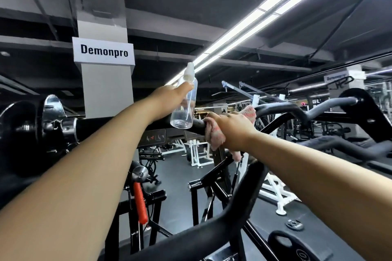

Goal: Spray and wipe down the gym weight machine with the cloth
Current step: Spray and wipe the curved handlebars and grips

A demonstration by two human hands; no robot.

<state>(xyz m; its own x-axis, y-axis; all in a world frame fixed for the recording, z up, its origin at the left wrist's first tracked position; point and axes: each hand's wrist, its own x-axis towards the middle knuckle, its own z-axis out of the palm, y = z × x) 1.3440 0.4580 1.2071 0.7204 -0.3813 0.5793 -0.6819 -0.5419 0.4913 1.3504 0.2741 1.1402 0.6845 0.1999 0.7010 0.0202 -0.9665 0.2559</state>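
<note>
My left hand [169, 99] grips a clear spray bottle [185, 110] with a white nozzle, held upright above the black bar of the weight machine [275, 108]. My right hand [231, 131] holds a pink and white cloth [214, 135] wrapped round that bar, just right of the bottle. Part of the cloth sticks out beyond my knuckles at the far side, and a corner hangs below my wrist. The bar runs from the loaded sleeve at the left to curved handles at the right.
Weight plates [19, 131] sit on the sleeve at the left. A grey pillar with a sign [104, 51] stands behind. A curved black handle [191, 237] crosses the foreground, with an orange grip [140, 203] below left and a plate [297, 248] at bottom right. White racks [199, 152] stand farther back.
</note>
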